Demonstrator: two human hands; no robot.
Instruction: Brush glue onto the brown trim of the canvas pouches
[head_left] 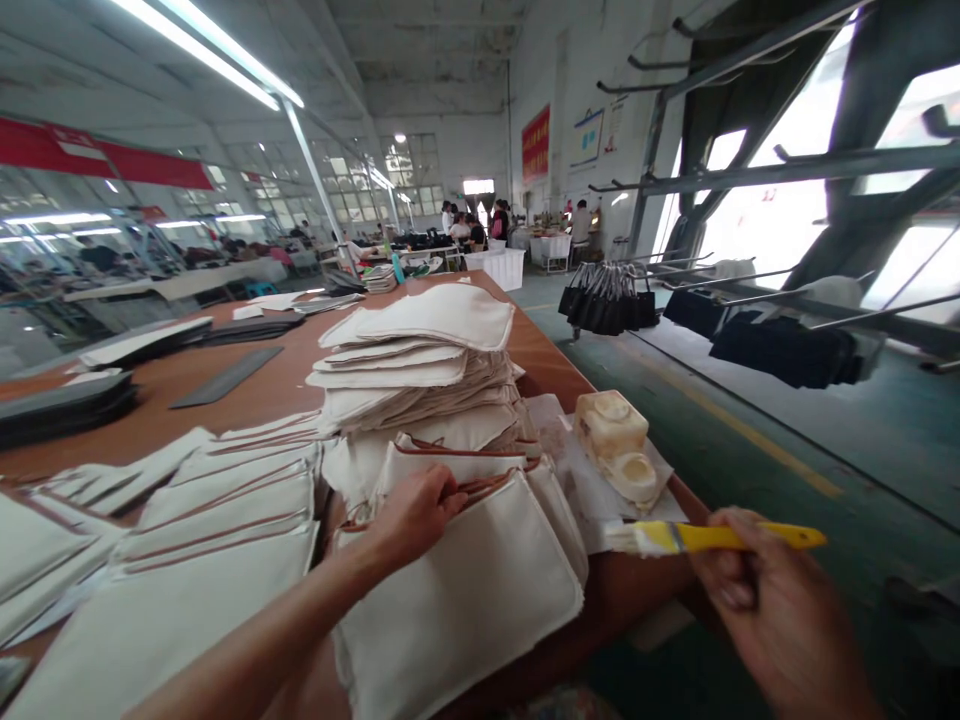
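Head cam: your L hand (420,510) pinches the pouch (465,590) by its top edge, nr R corner of the table (549,350); R hand (780,590), apart, grips the brush (709,538). Pouch prob. light, soft; best held up top.

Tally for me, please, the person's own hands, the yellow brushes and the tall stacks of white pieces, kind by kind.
Hands: 2 (left hand, right hand)
Yellow brush: 1
Tall stack of white pieces: 1
Total: 4
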